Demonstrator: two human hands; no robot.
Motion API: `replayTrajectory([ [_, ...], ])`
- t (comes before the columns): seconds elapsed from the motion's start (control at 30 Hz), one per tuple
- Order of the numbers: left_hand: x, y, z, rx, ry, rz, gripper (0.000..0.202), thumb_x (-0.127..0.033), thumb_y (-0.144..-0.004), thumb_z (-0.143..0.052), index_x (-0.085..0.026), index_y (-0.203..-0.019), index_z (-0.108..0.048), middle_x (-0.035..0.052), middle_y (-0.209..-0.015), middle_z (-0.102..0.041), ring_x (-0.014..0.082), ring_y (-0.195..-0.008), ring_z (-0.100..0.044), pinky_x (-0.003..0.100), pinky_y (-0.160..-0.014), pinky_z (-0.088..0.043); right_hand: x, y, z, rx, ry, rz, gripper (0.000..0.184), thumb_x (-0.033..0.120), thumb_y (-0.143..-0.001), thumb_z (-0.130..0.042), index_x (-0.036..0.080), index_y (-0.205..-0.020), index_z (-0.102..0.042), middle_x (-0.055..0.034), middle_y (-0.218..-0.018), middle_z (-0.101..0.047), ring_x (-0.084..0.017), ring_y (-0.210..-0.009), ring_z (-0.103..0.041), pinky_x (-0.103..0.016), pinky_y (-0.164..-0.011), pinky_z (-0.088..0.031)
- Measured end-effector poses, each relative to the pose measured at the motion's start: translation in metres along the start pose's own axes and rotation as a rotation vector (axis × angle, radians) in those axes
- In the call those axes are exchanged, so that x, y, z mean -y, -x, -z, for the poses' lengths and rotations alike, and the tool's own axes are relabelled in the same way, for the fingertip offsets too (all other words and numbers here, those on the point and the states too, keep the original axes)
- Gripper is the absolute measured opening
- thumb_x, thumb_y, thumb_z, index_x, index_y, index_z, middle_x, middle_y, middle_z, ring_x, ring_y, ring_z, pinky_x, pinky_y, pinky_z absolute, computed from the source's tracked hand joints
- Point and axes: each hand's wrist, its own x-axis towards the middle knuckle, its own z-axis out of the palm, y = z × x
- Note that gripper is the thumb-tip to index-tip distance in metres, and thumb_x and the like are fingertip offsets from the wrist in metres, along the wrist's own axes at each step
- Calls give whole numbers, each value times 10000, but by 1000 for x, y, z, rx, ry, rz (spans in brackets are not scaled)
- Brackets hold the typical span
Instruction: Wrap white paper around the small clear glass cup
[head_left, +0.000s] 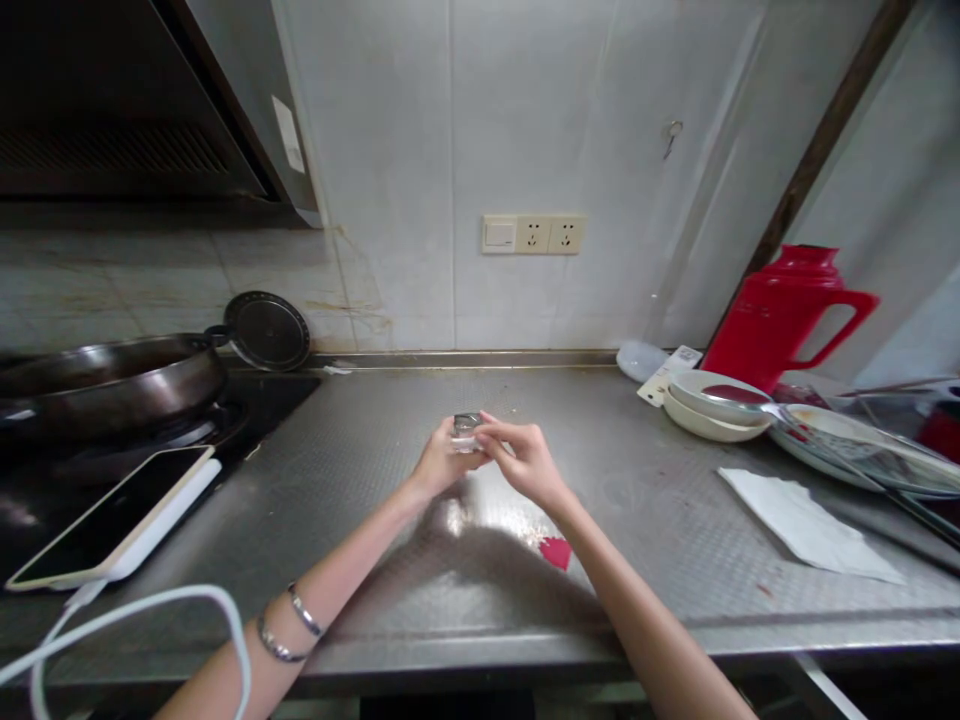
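Steel counter [375, 540], dimpled, runs the full width under us. Nearest, at 7 o'clock, a white cable [172, 593] loops off the front edge. Two bangles [296, 622] sit on our left wrist. At 9 o'clock a phone [112, 512] lies face up on a white slab. A red scrap [556, 551] lies just under our right forearm, and a white paper sheet [806, 525] lies flat at 3 o'clock.

Mid-counter, our hands are together. The left hand [441, 465] is closed around a small shiny object [466, 428], held just above the steel. The right hand [526, 462] pinches at the object's right edge with thumb and forefinger. We cannot tell what the object is.

Judged step: fine fingertip work on the held object, perhaps prising or peeling at its edge. Any further pull calls for a steady left grip and a small, precise pinch from the right.

Farther off are a dark wok [112, 375] at 10 o'clock with a round lid [268, 330] against the wall, stacked bowls [712, 405] at 2 o'clock, a red jug [780, 315] behind them, and a wall socket [532, 235] at 12.
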Motion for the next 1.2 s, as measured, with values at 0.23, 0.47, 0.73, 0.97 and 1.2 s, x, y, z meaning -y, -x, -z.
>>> replayTrajectory([
  [0.23,-16,8,-2,54,14,39,565,-316,-547,-804,-134,-997,-514,-7,-746,-580,97,-593,-547,197,-473,-425,-20,-5,4,-440,54,-191,267,372,-867,-515,205,-913,-718,-47,-910,-734,-215,-828,-679,-325,-766,-536],
  [0.47,-20,13,-3,152,86,-14,596,-324,-589,-789,-136,-1084,-515,-13,-751,-558,100,-622,-536,209,-509,-437,-19,1,-3,-257,55,-88,228,282,-871,-512,276,-984,-710,16,-966,-731,-240,-1039,-640,-437,-1006,-438],
  [0.73,-16,10,-4,87,22,33,625,-367,-557,-805,-121,-1057,-521,-3,-734,-574,110,-594,-529,225,-479,-435,-12,3,-4,-194,55,58,248,217,-871,-495,266,-1000,-701,28,-982,-725,-178,-879,-696,-447,-1072,-391],
  [0.97,-21,9,-4,23,39,61,549,-379,-571,-793,-131,-997,-553,2,-714,-594,107,-588,-551,206,-483,-430,-9,3,-6,-185,-23,61,243,221,-870,-507,277,-994,-709,33,-968,-728,-189,-896,-695,-457,-1069,-386],
  [1.2,-19,5,-2,49,-41,49,583,-315,-589,-776,-133,-1083,-526,-19,-680,-579,102,-554,-530,195,-445,-404,-12,-1,1,-284,-45,-67,206,267,-868,-531,266,-918,-730,9,-933,-736,-250,-1009,-654,-443,-970,-479],
])
